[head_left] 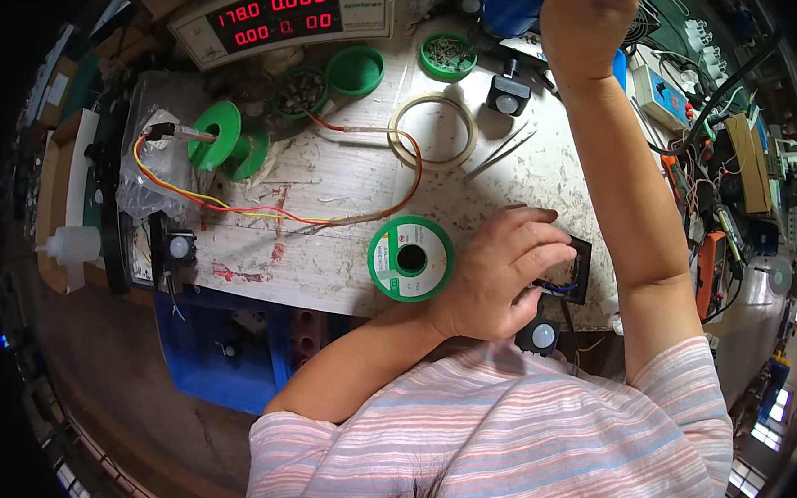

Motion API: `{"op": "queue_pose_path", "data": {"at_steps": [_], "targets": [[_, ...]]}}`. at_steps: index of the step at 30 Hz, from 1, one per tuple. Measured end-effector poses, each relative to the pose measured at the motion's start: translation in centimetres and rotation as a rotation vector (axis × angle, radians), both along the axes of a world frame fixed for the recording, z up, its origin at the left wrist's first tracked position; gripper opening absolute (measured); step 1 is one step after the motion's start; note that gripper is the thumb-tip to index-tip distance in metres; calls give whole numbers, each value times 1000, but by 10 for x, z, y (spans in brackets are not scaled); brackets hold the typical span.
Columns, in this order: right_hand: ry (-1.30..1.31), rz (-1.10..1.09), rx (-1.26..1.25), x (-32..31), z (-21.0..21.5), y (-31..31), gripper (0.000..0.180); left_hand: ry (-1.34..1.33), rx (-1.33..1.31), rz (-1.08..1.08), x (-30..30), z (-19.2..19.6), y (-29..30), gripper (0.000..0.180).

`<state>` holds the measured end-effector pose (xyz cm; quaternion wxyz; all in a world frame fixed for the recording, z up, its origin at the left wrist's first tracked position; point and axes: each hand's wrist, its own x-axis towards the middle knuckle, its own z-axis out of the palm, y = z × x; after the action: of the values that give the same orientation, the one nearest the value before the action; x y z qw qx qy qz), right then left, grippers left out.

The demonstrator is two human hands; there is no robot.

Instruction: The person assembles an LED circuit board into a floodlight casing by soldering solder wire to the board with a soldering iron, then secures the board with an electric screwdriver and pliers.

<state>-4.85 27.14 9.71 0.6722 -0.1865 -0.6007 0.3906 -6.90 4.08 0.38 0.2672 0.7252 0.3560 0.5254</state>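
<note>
My left hand [512, 266] is closed, fingers bent over the edge of a black square housing [583, 271] with blue wires inside. Part of the housing is hidden under the fingers. Just below that hand sits a black sensor with a white dome [543, 335]. A green-rimmed solder spool [384, 266] lies flat to its left. Stretched to the far right, my right hand [590, 27] has its fingers curled against a blue plastic container [512, 10]. The top of the frame cuts off the container and some fingertips.
A display unit with red digits [283, 16] stands at the back. Before it are green dishes [356, 71], a tape roll [436, 96] and tweezers [500, 151]. A red-yellow cable [275, 212] crosses the table near a green reel [221, 136]. Below is a blue bin [202, 367].
</note>
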Motion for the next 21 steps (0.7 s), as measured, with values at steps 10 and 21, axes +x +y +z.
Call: {"op": "queue_pose_path", "data": {"at_steps": [10, 21], "targets": [[82, 93, 156, 31, 51, -35, 13, -668, -513, 236, 20, 6, 14, 31], [157, 87, 271, 86, 75, -84, 30, -1760, -734, 80, 28, 49, 79, 38]]}}
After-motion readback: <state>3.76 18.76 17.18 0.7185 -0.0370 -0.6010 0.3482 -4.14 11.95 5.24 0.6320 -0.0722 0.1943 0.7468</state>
